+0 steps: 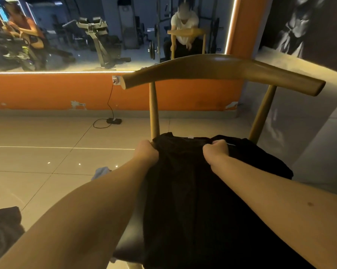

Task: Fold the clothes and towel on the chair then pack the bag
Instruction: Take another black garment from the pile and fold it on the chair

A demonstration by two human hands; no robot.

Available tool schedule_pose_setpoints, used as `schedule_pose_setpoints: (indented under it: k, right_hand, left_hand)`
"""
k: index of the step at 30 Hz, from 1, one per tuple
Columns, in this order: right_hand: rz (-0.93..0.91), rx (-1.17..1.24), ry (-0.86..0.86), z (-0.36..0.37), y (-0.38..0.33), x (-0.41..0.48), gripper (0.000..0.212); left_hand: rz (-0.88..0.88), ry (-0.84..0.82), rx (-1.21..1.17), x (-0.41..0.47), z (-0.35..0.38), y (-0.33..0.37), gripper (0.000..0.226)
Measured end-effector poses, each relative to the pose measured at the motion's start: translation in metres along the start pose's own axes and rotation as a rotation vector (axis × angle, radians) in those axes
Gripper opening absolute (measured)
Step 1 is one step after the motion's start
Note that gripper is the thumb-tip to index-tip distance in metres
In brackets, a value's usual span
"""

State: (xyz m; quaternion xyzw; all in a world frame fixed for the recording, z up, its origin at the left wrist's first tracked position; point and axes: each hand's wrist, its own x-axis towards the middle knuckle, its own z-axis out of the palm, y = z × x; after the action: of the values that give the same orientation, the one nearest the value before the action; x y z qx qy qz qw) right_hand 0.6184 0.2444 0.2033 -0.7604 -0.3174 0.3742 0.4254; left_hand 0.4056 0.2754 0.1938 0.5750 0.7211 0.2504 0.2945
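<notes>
Centre frame: my left hand [147, 152] and right hand [215, 151] are both curled tight on the far edge of the black garment [183, 191], which is spread over the chair [212, 72] seat. The risk I see is an uneven pull, so the cloth bunches or slides off toward the floor [47, 158].

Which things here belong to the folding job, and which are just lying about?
Job: black garment, gripped by left hand and right hand; wooden chair under it.
Lying about: power strip on the floor; wall socket; mirror.
</notes>
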Motion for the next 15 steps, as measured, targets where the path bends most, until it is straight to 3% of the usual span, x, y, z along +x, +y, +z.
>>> schedule_pose_setpoints:
  k: [2, 4, 6, 8, 12, 15]
  right_hand:
    - [0.001, -0.336, 0.007, -0.005, -0.003, 0.007, 0.057]
    - [-0.172, -0.698, 0.082, -0.002, -0.008, 0.015, 0.054]
    - [-0.419, -0.695, 0.047, 0.011, -0.019, 0.024, 0.042]
    - [-0.567, -0.567, -0.165, 0.033, -0.033, 0.033, 0.042]
    - [-0.591, -0.64, -0.453, 0.075, -0.049, 0.041, 0.065]
    - [-0.622, -0.824, -0.45, 0.088, -0.051, 0.053, 0.048]
  left_hand:
    - [-0.013, -0.021, 0.012, 0.006, 0.005, -0.002, 0.021]
    - [-0.007, -0.01, 0.014, 0.013, 0.008, -0.001, 0.022]
    - [-0.001, -0.009, 0.007, 0.017, 0.01, 0.001, 0.024]
    - [-0.001, -0.025, -0.028, 0.023, 0.012, 0.001, 0.028]
    - [0.021, -0.099, -0.126, 0.03, 0.014, -0.002, 0.044]
    - [0.09, -0.124, -0.124, 0.035, 0.014, -0.007, 0.051]
